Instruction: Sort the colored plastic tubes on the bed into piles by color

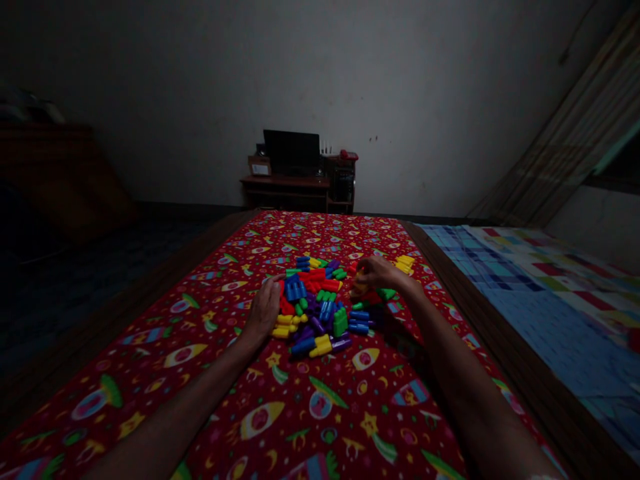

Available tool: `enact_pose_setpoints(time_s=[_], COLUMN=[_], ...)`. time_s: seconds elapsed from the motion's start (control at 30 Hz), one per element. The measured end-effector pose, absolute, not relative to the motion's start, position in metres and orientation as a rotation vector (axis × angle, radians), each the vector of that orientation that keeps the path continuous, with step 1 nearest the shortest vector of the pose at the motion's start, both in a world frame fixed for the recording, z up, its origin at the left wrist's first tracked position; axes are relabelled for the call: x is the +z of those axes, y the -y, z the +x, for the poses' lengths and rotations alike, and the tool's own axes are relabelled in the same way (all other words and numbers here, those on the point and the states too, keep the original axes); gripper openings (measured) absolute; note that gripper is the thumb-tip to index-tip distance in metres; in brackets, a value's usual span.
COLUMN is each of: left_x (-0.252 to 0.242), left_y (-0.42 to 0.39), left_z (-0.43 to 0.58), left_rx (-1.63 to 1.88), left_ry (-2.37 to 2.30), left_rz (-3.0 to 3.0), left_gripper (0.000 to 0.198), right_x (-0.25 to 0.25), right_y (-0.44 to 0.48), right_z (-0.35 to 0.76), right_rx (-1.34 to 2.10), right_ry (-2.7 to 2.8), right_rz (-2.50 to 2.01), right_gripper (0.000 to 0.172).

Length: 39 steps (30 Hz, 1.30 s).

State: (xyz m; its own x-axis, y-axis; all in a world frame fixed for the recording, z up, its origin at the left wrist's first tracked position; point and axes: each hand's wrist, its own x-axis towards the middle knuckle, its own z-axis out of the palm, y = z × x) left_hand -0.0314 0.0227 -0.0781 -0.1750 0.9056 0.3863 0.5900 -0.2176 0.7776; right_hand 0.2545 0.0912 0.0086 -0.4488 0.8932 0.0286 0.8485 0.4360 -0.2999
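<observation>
Plastic building blocks (327, 311) in red, blue, green, yellow and purple lie in a loose pile on a red cloth (320, 407) printed with rockets and stars. My left hand (264, 308) rests at the pile's left edge, fingers stretched out and touching the blocks there. On the right side of the pile, the fingers of my right hand (376, 273) are bent down and closed around a block, mostly hidden and orange-yellow where it shows. Red and green pieces lie under and beside that hand. Just beyond it sits a yellow block (404, 264).
A dark monitor (292, 152) stands on a low desk (285, 181) against the far wall, with a small box (259, 165) beside it. Patterned bedding (530, 300) spreads out on the right. A wooden cabinet (55, 173) stands at the left. The room is dim.
</observation>
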Motion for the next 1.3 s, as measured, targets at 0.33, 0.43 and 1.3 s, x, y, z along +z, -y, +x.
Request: enact_pose_setpoints(time_s=[0.33,0.43,1.3], left_x=[-0.077,-0.078,-0.079], left_y=[-0.022,-0.023,-0.024], left_z=[-0.030,-0.030,-0.033], left_rx=[1.336,1.348,1.340], left_ry=[-1.733,-1.734,-1.729], left_rz=[1.764,1.751,1.776], left_gripper=[0.052,0.052,0.053], right_x=[-0.009,-0.002,-0.026], right_y=[-0.111,-0.105,-0.094], right_z=[0.320,0.301,0.223], right_rx=[-0.148,-0.148,0.267], right_ry=[1.762,1.887,2.240], right_rz=[-1.989,-1.984,-1.467], right_gripper=[0.033,0.035,0.019])
